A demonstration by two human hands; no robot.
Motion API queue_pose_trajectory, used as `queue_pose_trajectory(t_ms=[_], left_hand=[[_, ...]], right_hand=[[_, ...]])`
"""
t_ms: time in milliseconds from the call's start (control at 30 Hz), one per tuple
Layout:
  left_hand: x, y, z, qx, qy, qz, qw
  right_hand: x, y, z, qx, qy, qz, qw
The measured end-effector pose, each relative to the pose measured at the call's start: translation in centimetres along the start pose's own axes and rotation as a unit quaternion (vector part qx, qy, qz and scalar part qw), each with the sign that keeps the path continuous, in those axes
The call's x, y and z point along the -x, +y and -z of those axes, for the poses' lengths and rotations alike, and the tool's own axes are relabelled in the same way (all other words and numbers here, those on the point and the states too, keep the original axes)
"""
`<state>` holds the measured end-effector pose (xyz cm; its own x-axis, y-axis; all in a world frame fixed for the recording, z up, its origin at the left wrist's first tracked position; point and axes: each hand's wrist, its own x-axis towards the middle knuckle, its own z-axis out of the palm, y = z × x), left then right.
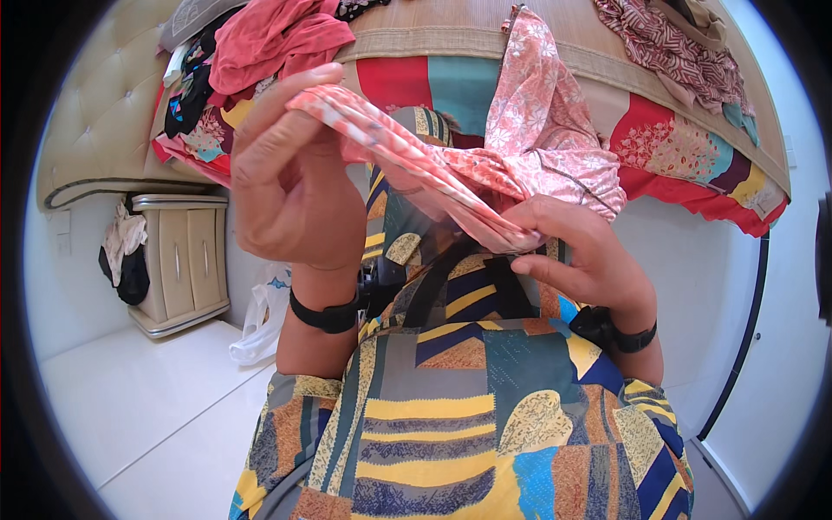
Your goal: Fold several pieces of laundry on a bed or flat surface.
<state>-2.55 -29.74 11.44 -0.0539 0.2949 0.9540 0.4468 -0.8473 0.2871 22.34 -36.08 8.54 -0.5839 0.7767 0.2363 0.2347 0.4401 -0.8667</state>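
Note:
A pink garment [448, 175] with a white floral print is stretched between my two hands above my lap. My left hand [292, 175] grips one gathered end, raised at the upper left. Lower and to the right, my right hand [578, 247] pinches the other side of the bunched edge between thumb and fingers. Beyond my right hand, a paler part of the cloth with a dark seam [578, 179] runs up onto the bed edge. Both wrists carry black straps. The garment's exact kind cannot be told from its folds.
Ahead is a bed with a woven mat [429, 39] and a patchwork cover [676, 143]. Red-pink clothing [273, 45] lies on its left, patterned brown clothing [689, 58] on its right. A cream bedside cabinet [185, 260] and a white plastic bag [263, 318] stand at the left.

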Motion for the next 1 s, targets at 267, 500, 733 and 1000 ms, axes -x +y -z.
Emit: queue_pose_trajectory(t_ms=[267, 500, 733, 1000], left_hand=[[-0.3, 0.2, 0.2, 0.081, 0.081, 0.118, 0.986], [-0.5, 0.3, 1.3, 0.158, 0.075, 0.222, 0.959], [-0.1, -0.4, 2.2, 0.266, 0.056, 0.293, 0.917], [0.0, -1.6, 2.5, 0.569, -0.097, 0.258, 0.774]], right_hand=[[-0.5, 1.1, -0.8, 0.007, -0.02, -0.072, 0.997], [-0.3, 1.4, -0.1, 0.197, 0.11, -0.066, 0.972], [-0.1, 1.8, 1.1, 0.243, 0.205, -0.066, 0.946], [0.7, 4.3, 0.2, 0.296, 0.16, -0.126, 0.933]])
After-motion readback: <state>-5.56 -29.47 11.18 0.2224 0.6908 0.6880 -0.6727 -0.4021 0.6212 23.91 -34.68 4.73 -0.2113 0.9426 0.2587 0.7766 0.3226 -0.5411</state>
